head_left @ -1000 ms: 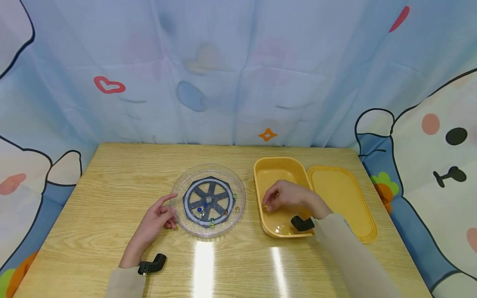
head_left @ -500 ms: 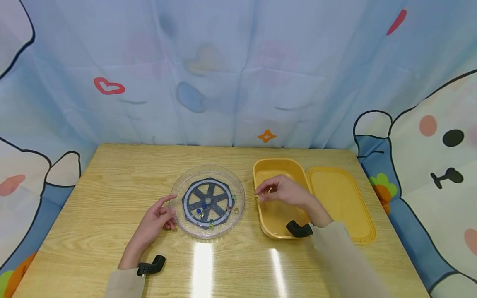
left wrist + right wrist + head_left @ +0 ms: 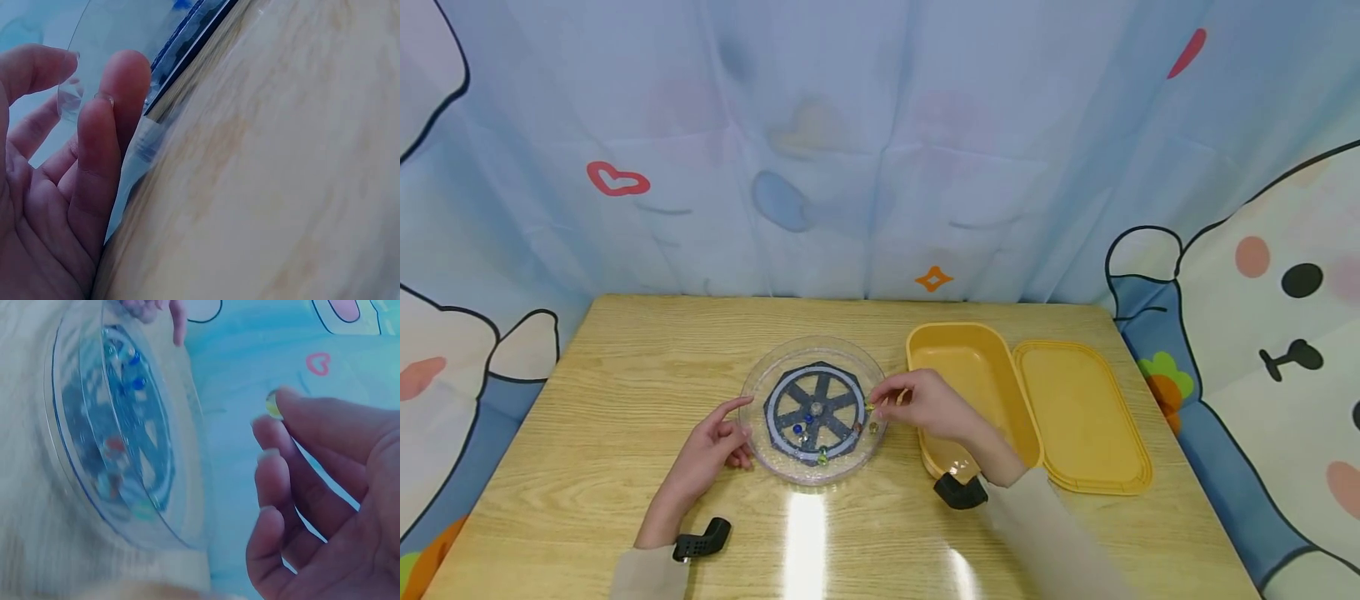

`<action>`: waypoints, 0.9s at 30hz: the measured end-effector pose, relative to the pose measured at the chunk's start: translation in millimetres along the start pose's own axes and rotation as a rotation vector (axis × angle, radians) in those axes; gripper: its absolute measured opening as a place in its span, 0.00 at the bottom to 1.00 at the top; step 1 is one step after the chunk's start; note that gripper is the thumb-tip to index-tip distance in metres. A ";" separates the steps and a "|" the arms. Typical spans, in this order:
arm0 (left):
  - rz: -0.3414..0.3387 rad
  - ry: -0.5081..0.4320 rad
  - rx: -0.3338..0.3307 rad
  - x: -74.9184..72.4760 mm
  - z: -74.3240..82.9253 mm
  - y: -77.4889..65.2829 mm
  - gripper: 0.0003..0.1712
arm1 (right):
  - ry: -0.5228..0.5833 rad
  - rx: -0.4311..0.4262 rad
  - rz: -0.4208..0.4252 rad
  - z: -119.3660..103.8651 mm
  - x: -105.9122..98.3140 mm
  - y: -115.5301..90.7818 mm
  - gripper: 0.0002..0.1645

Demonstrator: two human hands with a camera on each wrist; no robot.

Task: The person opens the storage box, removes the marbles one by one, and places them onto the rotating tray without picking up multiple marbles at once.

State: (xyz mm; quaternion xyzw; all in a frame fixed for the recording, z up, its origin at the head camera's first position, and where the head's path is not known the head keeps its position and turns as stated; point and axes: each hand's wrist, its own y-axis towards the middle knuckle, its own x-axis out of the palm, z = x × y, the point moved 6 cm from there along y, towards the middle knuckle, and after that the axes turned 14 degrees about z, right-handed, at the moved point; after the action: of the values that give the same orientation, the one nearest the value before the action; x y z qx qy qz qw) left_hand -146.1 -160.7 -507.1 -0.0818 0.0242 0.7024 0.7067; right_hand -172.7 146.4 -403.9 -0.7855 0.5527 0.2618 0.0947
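Note:
My right hand (image 3: 925, 404) pinches a clear yellow glass marble (image 3: 273, 405) between thumb and index finger, just over the right rim of a round clear plastic dish (image 3: 760, 371). A dark spoked wheel pattern (image 3: 790, 415) shows in the dish's middle. Several marbles lie in the dish, among them a blue marble (image 3: 797, 429) and a green one (image 3: 823, 455). At the dish's left side is my left hand (image 3: 711, 442), its index finger stretched to the rim and the other fingers loosely bent beside the wall. The left wrist view has these fingers close by the clear wall.
A yellow plastic box (image 3: 977, 375) stands right of the dish, partly under my right forearm. Its flat yellow lid (image 3: 1082, 417) lies beside it on the wooden table (image 3: 647, 350). A printed curtain (image 3: 850, 167) hangs behind the table.
My right hand has lifted a marble out of the yellow box and carried it left to the dish's right rim. The left hand has stayed at the dish.

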 end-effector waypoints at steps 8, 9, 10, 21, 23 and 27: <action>-0.002 -0.004 0.008 -0.2 0.0 1.2 0.28 | 0.002 0.002 0.057 -1.0 18.5 8.5 0.08; -0.001 -0.007 0.007 -0.2 -0.2 1.4 0.28 | 0.003 0.002 0.061 -0.8 20.0 9.3 0.08; -0.002 -0.008 0.008 0.0 -0.2 1.5 0.28 | 0.003 0.002 0.063 -0.7 21.5 10.0 0.08; 0.002 -0.017 0.004 0.2 -1.0 0.0 0.28 | 0.014 -0.016 0.025 -0.9 32.5 11.4 0.07; 0.004 -0.016 0.003 0.2 -0.8 0.0 0.28 | 0.009 -0.014 0.022 -0.2 32.7 11.2 0.07; 0.007 -0.014 0.000 0.3 -0.6 -0.4 0.28 | -0.016 0.000 0.035 3.0 30.8 10.8 0.07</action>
State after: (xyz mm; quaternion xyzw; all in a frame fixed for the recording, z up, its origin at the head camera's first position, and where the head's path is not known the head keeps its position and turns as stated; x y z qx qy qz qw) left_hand -145.7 -160.5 -507.7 -0.0768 0.0195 0.7054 0.7044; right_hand -175.8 118.5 -420.8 -0.7736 0.5655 0.2697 0.0945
